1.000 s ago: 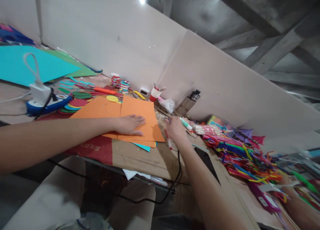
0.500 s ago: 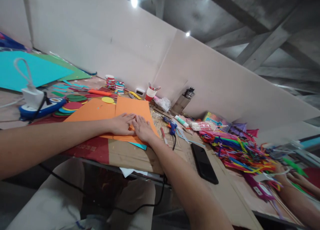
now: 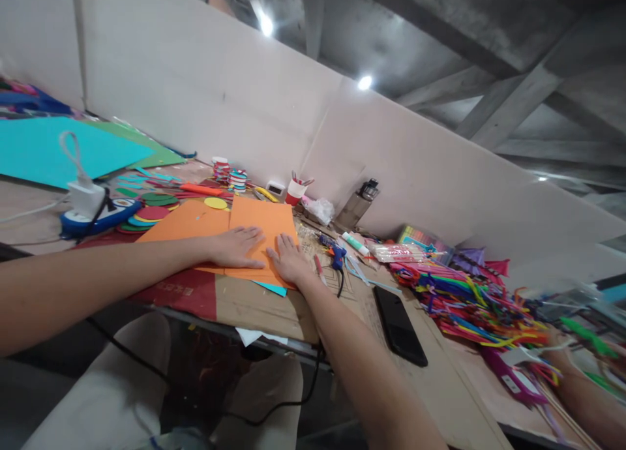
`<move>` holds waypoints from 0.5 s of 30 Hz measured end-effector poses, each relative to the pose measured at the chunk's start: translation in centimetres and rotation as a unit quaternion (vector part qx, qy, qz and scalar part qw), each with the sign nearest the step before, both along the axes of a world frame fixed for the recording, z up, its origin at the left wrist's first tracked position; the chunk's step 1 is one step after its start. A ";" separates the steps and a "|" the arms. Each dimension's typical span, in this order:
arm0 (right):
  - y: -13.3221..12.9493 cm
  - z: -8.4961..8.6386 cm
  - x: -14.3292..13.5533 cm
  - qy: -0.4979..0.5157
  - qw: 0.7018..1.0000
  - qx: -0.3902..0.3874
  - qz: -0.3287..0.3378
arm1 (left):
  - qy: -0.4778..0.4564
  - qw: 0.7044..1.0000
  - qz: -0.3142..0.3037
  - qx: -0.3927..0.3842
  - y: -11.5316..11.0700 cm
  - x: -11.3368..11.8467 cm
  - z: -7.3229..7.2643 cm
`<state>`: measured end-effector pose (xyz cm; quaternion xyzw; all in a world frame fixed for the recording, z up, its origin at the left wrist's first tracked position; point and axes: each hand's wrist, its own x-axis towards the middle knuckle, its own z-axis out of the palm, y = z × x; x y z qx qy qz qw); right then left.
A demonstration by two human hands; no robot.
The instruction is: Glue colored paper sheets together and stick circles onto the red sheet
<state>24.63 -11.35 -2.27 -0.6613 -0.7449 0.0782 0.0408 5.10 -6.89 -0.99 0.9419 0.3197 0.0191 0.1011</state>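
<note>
Both hands lie flat on an orange sheet (image 3: 261, 218) in the head view. My left hand (image 3: 239, 246) rests near its left edge with the fingers spread and pointing right. A short gap away, my right hand (image 3: 288, 259) presses on the right part of the sheet, fingers apart. Another orange piece (image 3: 183, 222) extends to the left, partly under my left forearm. A blue-green corner (image 3: 274, 288) sticks out below the orange sheet. Neither hand grips anything.
A black phone (image 3: 400, 326) lies to the right. Beyond it are colourful pipe cleaners (image 3: 460, 293) and another person's arm (image 3: 581, 391). A blue glue gun (image 3: 337, 255) sits near my right hand. Coloured discs (image 3: 151, 214) and a power strip (image 3: 100, 218) are at left.
My hands have moved apart on the orange sheet, from touching to a gap between them. The camera view has shifted slightly.
</note>
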 end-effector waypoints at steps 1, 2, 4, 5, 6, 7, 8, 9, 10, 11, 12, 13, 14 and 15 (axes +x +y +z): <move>0.0 0.0 -0.1 0.001 1.000 0.001 -0.002 | -0.005 1.000 0.002 -0.003 0.0 -0.1 0.0; -0.1 0.1 -0.1 0.002 1.000 0.002 -0.005 | -0.009 1.000 0.005 -0.007 -0.1 -0.2 0.1; -0.2 0.2 -0.2 0.002 1.000 0.007 -0.016 | -0.013 1.000 0.015 -0.015 0.0 -0.5 0.1; -0.3 0.3 -0.2 0.002 1.000 0.008 -0.027 | -0.015 1.000 0.021 -0.017 0.0 -0.7 0.0; -0.4 0.3 -0.3 0.002 0.999 0.008 -0.040 | -0.018 0.999 0.027 -0.020 0.2 -0.9 0.0; -0.4 0.4 -0.3 0.001 0.998 0.009 -0.054 | -0.022 0.999 0.031 -0.024 0.3 -1.1 -0.1; -0.5 0.5 -0.3 0.001 0.998 0.009 -0.067 | -0.027 0.999 0.033 -0.028 0.6 -1.3 -0.2; -0.5 0.5 -0.4 0.002 0.997 0.009 -0.077 | -0.034 0.998 0.033 -0.031 0.9 -1.4 -0.3; -0.6 0.6 -0.4 0.003 0.997 0.009 -0.083 | -0.044 0.998 0.036 -0.030 1.2 -1.5 -0.3; -0.6 0.6 -0.5 0.004 0.996 0.008 -0.085 | -0.060 0.997 0.049 -0.026 1.6 -1.6 -0.4; -0.6 0.6 -0.5 0.006 0.996 0.009 -0.083 | -0.083 0.994 0.075 -0.018 2.1 -1.7 -0.4; -0.7 0.7 -0.5 0.008 0.997 0.009 -0.082 | -0.111 0.987 0.116 -0.006 2.5 -1.8 -0.4; -0.7 0.7 -0.6 0.009 0.997 0.009 -0.082 | -0.142 0.976 0.165 0.005 3.0 -2.0 -0.4; -0.7 0.7 -0.6 0.011 0.997 0.011 -0.082 | -0.171 0.962 0.214 0.013 3.4 -2.2 -0.4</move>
